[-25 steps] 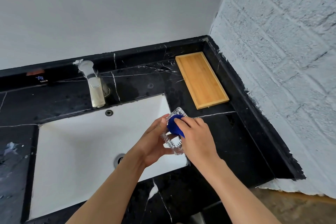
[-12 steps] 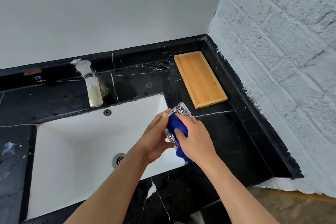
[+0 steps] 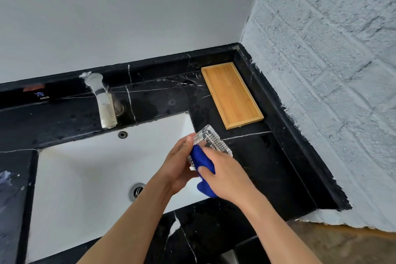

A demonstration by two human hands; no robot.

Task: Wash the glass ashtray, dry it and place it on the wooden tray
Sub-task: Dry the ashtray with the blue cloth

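Drying step, it seems: left hand (image 3: 179, 163) grips the ashtray (image 3: 211, 142); right hand (image 3: 225, 174) rubs it with a cloth (image 3: 201, 159). Next, set it on the tray (image 3: 232, 94).

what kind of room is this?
Probably a bathroom or washroom vanity: a white undermount sink set in a black marble countertop, with a single faucet behind it. Plain grey wall and painted brick wall meet at the corner.

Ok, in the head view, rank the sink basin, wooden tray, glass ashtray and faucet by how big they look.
1. Sink basin, clearly largest.
2. Wooden tray.
3. Faucet and glass ashtray: look alike, and the ashtray is nearer and partly covered by both hands and the blue cloth, so unranked.
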